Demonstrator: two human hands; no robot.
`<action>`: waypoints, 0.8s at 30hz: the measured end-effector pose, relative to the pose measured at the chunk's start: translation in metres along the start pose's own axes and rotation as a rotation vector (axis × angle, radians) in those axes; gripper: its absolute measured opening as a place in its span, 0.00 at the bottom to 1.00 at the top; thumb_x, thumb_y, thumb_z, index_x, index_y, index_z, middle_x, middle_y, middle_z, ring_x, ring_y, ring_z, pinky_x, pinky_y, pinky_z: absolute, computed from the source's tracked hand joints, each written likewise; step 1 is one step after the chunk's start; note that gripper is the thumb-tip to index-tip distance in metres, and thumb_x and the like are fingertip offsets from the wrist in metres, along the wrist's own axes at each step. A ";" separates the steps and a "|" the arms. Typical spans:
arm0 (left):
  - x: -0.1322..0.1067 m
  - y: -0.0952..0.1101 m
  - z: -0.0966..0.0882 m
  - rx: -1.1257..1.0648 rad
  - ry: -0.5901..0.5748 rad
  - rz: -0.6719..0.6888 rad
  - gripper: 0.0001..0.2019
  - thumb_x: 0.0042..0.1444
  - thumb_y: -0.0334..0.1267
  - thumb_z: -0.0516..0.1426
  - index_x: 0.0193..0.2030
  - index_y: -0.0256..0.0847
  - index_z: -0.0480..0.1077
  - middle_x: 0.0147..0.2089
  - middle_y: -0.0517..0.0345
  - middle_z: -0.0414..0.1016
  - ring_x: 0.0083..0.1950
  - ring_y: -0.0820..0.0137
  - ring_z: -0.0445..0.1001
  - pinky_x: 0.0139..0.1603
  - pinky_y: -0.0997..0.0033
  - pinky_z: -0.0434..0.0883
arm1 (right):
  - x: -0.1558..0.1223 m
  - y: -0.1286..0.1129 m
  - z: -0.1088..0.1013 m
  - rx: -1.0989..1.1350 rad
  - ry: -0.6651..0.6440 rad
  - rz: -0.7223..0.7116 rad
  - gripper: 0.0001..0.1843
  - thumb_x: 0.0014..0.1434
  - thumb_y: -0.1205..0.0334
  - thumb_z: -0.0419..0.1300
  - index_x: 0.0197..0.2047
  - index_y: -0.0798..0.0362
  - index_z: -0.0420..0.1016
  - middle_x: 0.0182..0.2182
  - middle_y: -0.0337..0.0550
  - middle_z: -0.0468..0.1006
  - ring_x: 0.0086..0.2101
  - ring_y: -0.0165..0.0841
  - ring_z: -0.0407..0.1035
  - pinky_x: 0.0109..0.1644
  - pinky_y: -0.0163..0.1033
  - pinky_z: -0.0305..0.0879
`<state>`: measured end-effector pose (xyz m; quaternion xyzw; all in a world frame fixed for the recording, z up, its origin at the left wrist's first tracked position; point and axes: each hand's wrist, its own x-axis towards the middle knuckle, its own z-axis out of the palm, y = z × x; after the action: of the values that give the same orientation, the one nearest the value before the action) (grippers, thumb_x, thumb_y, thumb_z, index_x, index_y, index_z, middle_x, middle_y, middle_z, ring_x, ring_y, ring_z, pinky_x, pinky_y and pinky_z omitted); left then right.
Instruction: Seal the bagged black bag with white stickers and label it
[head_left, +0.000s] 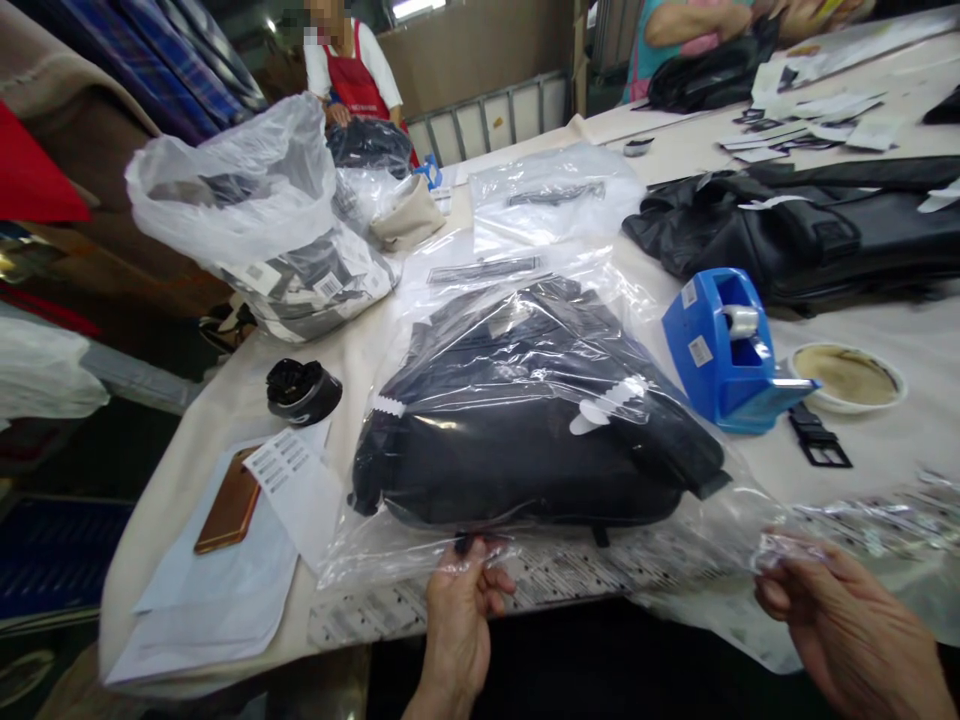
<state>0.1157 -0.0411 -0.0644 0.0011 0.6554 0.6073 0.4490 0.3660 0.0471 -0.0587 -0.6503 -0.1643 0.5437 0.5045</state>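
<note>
A clear plastic bag (525, 300) lies on the table in front of me with a folded black garment (525, 440) inside it. My left hand (459, 620) pinches the bag's near open edge at the lower middle. My right hand (840, 620) grips the same edge at the lower right, fingers closed on the plastic. The edge is stretched between the two hands over the table's front.
A blue tape dispenser (724, 350), a bowl (847, 375) and a black buckle (819, 440) sit right of the bag. A phone (229, 505) on papers, a black roll (302, 390) and a filled plastic sack (255, 220) are at left. Black garments (810, 235) lie behind; two people work at the far end.
</note>
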 end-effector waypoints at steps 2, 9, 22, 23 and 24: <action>0.000 -0.001 0.000 0.027 -0.039 -0.001 0.21 0.32 0.42 0.68 0.31 0.33 0.68 0.32 0.52 0.75 0.20 0.75 0.69 0.13 0.80 0.58 | -0.001 0.001 0.000 -0.057 -0.020 -0.044 0.27 0.21 0.49 0.72 0.27 0.52 0.73 0.13 0.33 0.67 0.15 0.25 0.58 0.16 0.29 0.53; -0.003 -0.006 0.008 0.091 -0.134 -0.039 0.21 0.37 0.46 0.66 0.33 0.32 0.67 0.37 0.48 0.75 0.21 0.73 0.71 0.13 0.80 0.58 | -0.003 0.008 -0.005 -0.450 0.018 -0.217 0.27 0.39 0.41 0.61 0.36 0.53 0.74 0.14 0.33 0.67 0.15 0.26 0.59 0.18 0.33 0.58; -0.007 -0.013 0.030 0.163 -0.248 -0.170 0.27 0.33 0.51 0.67 0.34 0.34 0.64 0.36 0.48 0.74 0.20 0.72 0.72 0.11 0.81 0.57 | 0.001 -0.002 -0.001 -0.165 0.011 -0.197 0.29 0.33 0.41 0.69 0.33 0.54 0.74 0.12 0.31 0.62 0.15 0.23 0.55 0.13 0.27 0.50; -0.008 -0.014 0.033 0.162 -0.260 -0.187 0.27 0.33 0.52 0.67 0.34 0.34 0.63 0.36 0.48 0.74 0.20 0.72 0.72 0.11 0.81 0.57 | 0.000 -0.002 -0.002 -0.170 0.015 -0.209 0.29 0.34 0.41 0.69 0.33 0.54 0.75 0.12 0.31 0.62 0.14 0.23 0.55 0.13 0.27 0.50; -0.008 -0.014 0.035 0.162 -0.274 -0.201 0.27 0.34 0.52 0.66 0.34 0.35 0.63 0.35 0.49 0.74 0.20 0.72 0.72 0.11 0.81 0.57 | 0.001 -0.001 -0.003 -0.173 0.012 -0.216 0.29 0.35 0.41 0.69 0.34 0.54 0.75 0.12 0.31 0.62 0.14 0.22 0.55 0.13 0.26 0.50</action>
<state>0.1492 -0.0212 -0.0658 0.0543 0.6318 0.4990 0.5907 0.3694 0.0463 -0.0588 -0.6731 -0.2769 0.4660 0.5031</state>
